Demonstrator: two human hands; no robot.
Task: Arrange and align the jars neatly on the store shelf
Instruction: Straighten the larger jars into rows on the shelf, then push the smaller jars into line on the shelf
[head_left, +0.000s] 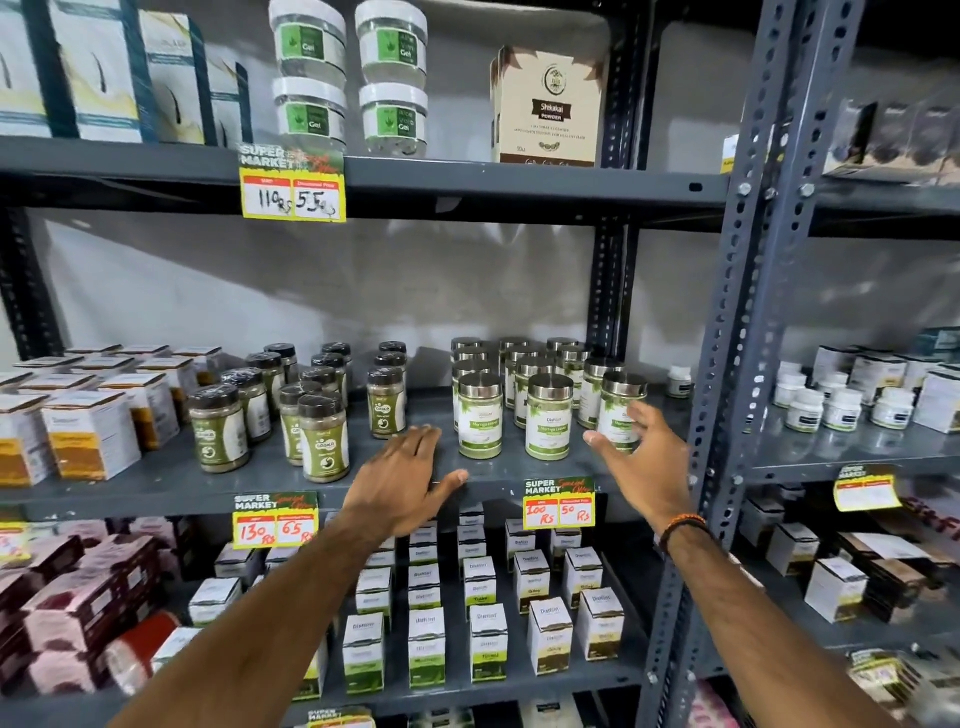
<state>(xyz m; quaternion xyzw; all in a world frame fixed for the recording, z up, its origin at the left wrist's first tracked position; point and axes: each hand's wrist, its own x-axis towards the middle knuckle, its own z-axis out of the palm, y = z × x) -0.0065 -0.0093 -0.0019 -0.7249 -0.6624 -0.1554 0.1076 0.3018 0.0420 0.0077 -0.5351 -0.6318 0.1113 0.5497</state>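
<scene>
Steel-lidded jars with green-and-white labels stand in rows on the middle shelf (260, 483). The front row holds a left jar (480, 415), a middle jar (548, 418) and a right jar (621, 402). My right hand (641, 457) cups the right jar from the front and side, fingers spread around it; whether it grips the jar I cannot tell. My left hand (402, 480) lies flat and open on the shelf's front edge, just left of the left jar, holding nothing. Dark-lidded brown jars (324, 439) stand in loose rows further left.
Orange-and-white boxes (91, 434) fill the shelf's left end. A small white tub (679, 381) sits at the back right. The grey upright post (727, 364) stands right of my right hand. Price tags (558, 504) hang on the shelf edge. Small boxes (488, 642) fill the shelf below.
</scene>
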